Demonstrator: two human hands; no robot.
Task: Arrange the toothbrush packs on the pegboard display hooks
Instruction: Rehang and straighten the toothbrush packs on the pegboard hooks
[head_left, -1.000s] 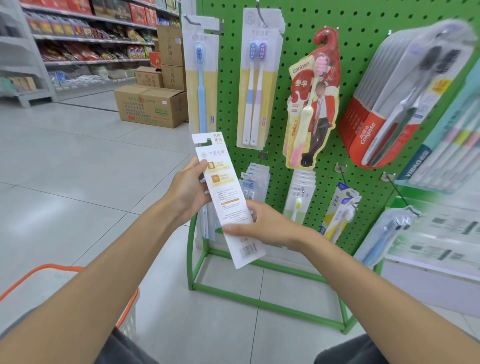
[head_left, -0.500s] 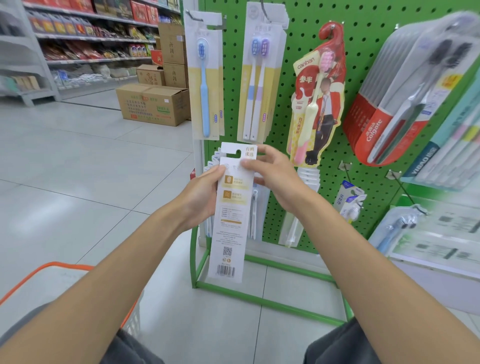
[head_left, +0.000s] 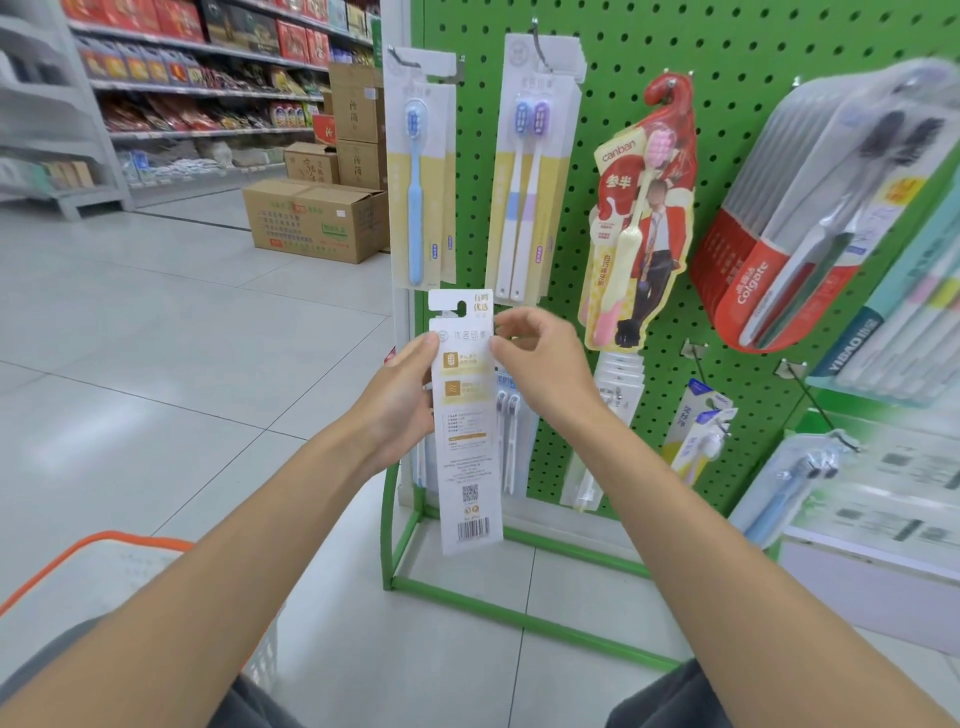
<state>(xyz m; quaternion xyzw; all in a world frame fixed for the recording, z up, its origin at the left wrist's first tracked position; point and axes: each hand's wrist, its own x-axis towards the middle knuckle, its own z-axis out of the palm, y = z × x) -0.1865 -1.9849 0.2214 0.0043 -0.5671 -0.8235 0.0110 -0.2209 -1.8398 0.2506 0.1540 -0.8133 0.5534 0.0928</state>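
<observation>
Hiding lower packs (head_left: 511, 431): held toothbrush pack (head_left: 467, 467)

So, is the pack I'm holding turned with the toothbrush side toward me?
No, the pack held by the left hand and right hand faces the camera with its printed back, barcode near the bottom.

toothbrush pack (head_left: 467, 467) — now upright | right hand (head_left: 540, 364) — moved up to top

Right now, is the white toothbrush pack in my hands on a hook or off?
Off. The left hand and right hand hold the white pack upright; its hang hole shows empty.
</observation>
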